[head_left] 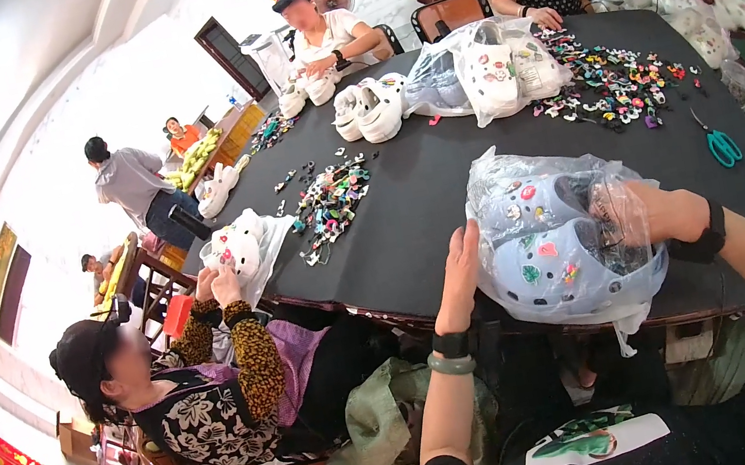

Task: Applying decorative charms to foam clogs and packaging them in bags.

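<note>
A pair of light-blue clogs with colourful charms lies inside a clear plastic bag at the near table edge. My left hand is upright against the bag's left side, fingers stretched out and holding nothing. From the right, my right hand reaches into the bag at the heel end of the clogs. Crinkled plastic covers its fingers, so their grip cannot be made out. Dark bands circle both my wrists, and the left also wears a pale bangle.
Piles of small charms lie on the dark table. Teal-handled scissors are at the right. Bagged white clogs stand opposite. A seated co-worker handles white clogs at the left; other people sit across the table.
</note>
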{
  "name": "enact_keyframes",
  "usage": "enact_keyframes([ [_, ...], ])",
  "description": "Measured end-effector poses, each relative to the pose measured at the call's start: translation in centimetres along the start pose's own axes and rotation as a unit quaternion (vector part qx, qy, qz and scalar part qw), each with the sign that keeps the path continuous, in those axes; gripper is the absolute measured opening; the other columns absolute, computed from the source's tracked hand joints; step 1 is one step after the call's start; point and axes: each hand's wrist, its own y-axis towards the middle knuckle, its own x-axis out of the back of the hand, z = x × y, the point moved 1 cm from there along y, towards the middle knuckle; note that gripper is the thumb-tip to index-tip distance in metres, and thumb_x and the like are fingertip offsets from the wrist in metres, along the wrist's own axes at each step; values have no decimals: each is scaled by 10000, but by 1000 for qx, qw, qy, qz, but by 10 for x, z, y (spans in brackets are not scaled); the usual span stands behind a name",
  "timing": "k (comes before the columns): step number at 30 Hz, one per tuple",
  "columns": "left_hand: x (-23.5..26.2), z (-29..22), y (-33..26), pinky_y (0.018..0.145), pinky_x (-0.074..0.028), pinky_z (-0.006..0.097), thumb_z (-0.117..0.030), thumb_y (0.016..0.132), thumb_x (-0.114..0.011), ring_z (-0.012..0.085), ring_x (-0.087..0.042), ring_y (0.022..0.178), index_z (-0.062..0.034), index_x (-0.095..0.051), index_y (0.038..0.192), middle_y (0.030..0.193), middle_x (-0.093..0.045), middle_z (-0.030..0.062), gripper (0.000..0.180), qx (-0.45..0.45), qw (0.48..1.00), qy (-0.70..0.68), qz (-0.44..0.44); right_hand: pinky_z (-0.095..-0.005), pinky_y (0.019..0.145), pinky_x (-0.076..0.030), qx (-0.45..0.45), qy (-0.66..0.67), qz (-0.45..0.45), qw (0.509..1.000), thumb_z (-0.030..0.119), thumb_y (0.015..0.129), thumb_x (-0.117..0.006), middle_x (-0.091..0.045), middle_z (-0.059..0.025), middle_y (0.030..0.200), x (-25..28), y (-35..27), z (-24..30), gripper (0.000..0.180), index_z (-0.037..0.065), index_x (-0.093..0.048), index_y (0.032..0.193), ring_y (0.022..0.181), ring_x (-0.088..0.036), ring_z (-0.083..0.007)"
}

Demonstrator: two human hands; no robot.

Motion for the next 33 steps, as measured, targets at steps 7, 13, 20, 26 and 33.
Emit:
enact_keyframes([
  [7,-9,18,28,745,-468,237,-393,947,-530,108,-582,868,40,-584,1130,999,-640,82,474,46,998,34,14,-577,950,-305,-7,-193,36,980,420,887,-454,-577,-92,1101,-19,-10,-4,404,114,-543,1135,1104,-518,-263],
  [13,-2,25,34,703,-476,223,-280,941,-571,87,-585,815,45,-606,1061,949,-648,45,348,35,996,-82,-4,-619,1056,-170,15,-263,83,961,483,941,-353,-534,-88,1250,-30,-12,-7,485,132,-524,1229,1187,-469,-225],
  [20,15,27,27,712,-492,231,-160,931,-573,102,-610,824,24,-603,1072,980,-656,58,234,-45,980,-185,-58,-515,998,-262,50,-187,16,981,366,825,-594,-631,-61,839,10,-30,19,276,102,-629,897,857,-611,-204],
  [26,32,34,27,733,-467,230,-157,940,-562,83,-578,822,1,-607,1019,952,-639,21,183,-113,963,-207,-127,-498,969,-298,127,-249,11,960,345,749,-684,-517,-4,639,62,-56,48,261,113,-572,711,673,-557,-188],
  [33,33,5,7,736,-464,213,-146,937,-566,73,-575,839,-5,-611,1043,964,-637,10,181,-88,971,-215,-59,-495,993,-316,188,-286,-11,940,287,703,-685,-470,9,625,84,-66,75,223,107,-555,702,650,-521,-166],
])
